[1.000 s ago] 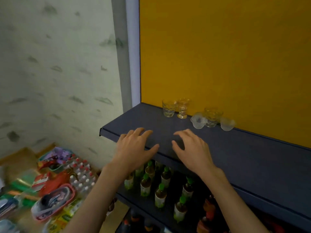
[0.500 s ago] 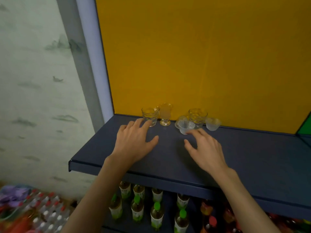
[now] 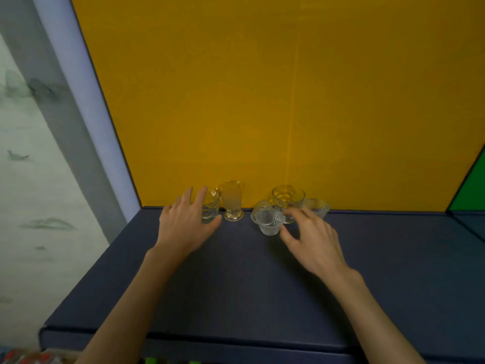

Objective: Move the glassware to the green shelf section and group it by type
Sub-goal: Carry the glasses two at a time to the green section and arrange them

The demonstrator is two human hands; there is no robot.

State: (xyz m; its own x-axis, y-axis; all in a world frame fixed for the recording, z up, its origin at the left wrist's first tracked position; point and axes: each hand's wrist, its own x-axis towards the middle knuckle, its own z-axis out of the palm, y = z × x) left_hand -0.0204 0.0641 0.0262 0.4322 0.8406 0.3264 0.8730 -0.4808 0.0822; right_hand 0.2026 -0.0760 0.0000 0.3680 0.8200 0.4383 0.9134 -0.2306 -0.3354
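Observation:
Several clear glasses stand in a row at the back of the dark blue shelf (image 3: pixel 236 285), against the yellow panel. From the left: a short tumbler (image 3: pixel 212 210), a footed glass (image 3: pixel 232 203), two small ribbed cups (image 3: pixel 270 224) (image 3: pixel 262 206), a wide glass (image 3: pixel 288 198) and a third ribbed cup (image 3: pixel 318 207). My left hand (image 3: pixel 183 224) reaches the tumbler, which sits between the straight fingers and the thumb. My right hand (image 3: pixel 315 240) hovers with spread fingers, its thumb beside the front ribbed cup. The green section (image 3: pixel 469 190) shows at the far right.
A grey-white post and patterned wall border the shelf on the left. Below the shelf's front edge, green bottle caps (image 3: pixel 149 360) and red packages (image 3: pixel 23 357) peek out. The shelf's front half is bare between my forearms.
Both hands moved forward from the shelf's front edge to the glasses. The left now touches the tumbler and the right has reached the ribbed cup. The view shifted right and up.

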